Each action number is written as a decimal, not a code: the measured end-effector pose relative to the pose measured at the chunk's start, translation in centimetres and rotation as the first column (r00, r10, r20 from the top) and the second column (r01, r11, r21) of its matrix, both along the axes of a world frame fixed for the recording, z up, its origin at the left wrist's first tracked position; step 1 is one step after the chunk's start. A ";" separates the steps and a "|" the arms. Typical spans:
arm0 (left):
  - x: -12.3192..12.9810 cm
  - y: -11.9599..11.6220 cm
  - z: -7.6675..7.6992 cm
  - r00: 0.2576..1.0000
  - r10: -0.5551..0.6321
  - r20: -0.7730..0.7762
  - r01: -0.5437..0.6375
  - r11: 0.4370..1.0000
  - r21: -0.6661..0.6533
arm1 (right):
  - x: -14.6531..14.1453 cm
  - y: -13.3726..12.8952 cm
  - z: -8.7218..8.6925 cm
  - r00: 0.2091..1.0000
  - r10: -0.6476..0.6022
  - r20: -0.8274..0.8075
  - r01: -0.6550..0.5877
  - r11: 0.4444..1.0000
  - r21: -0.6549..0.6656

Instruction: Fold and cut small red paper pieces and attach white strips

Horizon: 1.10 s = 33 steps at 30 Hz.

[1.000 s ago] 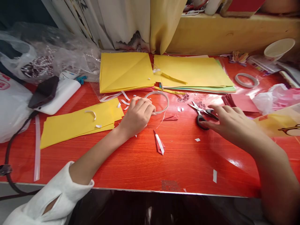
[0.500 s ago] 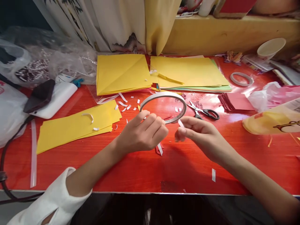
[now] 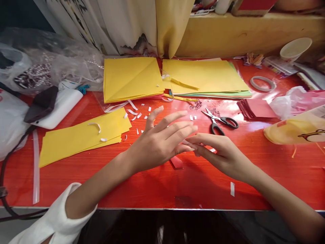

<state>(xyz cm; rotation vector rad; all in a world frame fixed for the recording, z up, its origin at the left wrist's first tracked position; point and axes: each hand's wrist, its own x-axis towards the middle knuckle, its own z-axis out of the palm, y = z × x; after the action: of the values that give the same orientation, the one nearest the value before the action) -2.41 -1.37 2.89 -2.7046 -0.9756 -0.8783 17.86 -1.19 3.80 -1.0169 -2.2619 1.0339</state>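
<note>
- Just changed: ½ sec ago L hand [image 3: 157, 144] had the tape roll; now that roll's n/v, maybe under the hand, & L fingers are spread apart w/ thumb at R hand's tips.
- R hand [image 3: 195, 145]: thumb + index together on what looks like a pale sliver [image 3: 186, 142], prob. tape. Means work's moved from roll to cut bit, I'd judge.
- Folded red paper [image 3: 177, 162]: on counter [image 3: 142, 191], part-hidden under L hand; can't tell if touching.
- Scissors [image 3: 215, 122]: blades apart, beyond R hand, same spot.
- Containers: clear bag [image 3: 76, 73] far L holds bead strings [image 3: 35, 77]; white bag [image 3: 11, 125] nearer, contents n/v.
- R side: printed bag [image 3: 284, 131] w/ yellow stuff inside, type unclear; cup [image 3: 296, 49] far R, contents can't tell.
</note>
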 end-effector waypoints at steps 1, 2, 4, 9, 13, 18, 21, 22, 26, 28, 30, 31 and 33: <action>0.0 0.1 0.0 1.000 -0.025 -0.018 0.025 0.999 -0.024 | 0.0 0.0 -0.1 1.000 0.003 0.028 -0.005 0.997 0.071; 0.0 0.2 0.0 0.999 -0.038 -0.027 0.037 0.999 -0.039 | 0.0 0.0 -0.2 0.998 -0.006 0.056 -0.001 0.991 0.134; -0.2 0.3 0.2 0.999 -0.039 -0.024 0.038 0.997 -0.064 | 0.0 -0.1 -0.2 0.995 -0.036 0.095 0.016 0.978 0.206; -0.8 -0.1 1.1 1.000 0.004 -0.015 -0.005 0.997 -0.076 | -0.4 -0.7 0.5 0.997 -0.036 0.068 0.035 0.999 0.018; -1.6 -0.3 2.1 0.991 0.117 0.060 -0.108 0.986 -0.129 | 0.5 0.1 0.7 0.965 -0.232 0.123 0.235 0.972 -0.014; -2.5 0.1 3.1 0.916 0.274 0.294 -0.160 0.919 -0.360 | 4.1 3.0 -1.2 0.738 -0.515 0.436 0.319 0.836 0.446; -2.5 0.5 3.1 0.902 0.301 0.311 -0.104 0.848 -0.520 | 6.3 4.6 -2.6 0.616 -0.499 0.610 0.242 0.856 0.456; -2.4 0.6 3.0 0.899 0.309 0.310 -0.087 0.820 -0.566 | 6.8 4.9 -2.9 0.617 -0.490 0.615 0.247 0.863 0.440; -2.3 0.7 2.6 0.864 0.337 0.374 0.025 0.713 -0.700 | 7.7 5.5 -2.4 0.636 -0.449 0.627 0.256 0.890 0.377; -2.5 0.8 2.3 0.838 0.335 0.431 0.109 0.671 -0.734 | 7.7 5.2 -1.8 0.595 -0.415 0.688 0.270 0.910 0.315; -2.7 0.8 2.1 0.823 0.324 0.466 0.173 0.639 -0.749 | 7.8 4.8 -1.3 0.564 -0.371 0.737 0.290 0.925 0.244; -2.7 0.8 2.0 0.820 0.317 0.477 0.195 0.629 -0.753 | 7.9 4.6 -1.2 0.568 -0.354 0.743 0.296 0.930 0.217; -2.8 0.9 1.8 0.815 0.312 0.488 0.216 0.618 -0.756 | 8.1 4.4 -1.0 0.624 -0.408 0.666 0.331 0.911 0.247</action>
<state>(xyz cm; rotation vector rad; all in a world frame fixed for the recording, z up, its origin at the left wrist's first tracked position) -5.22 -0.48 4.65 -3.0710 -1.9834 -1.6654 25.93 3.18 2.76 -2.0038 -2.4330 0.3456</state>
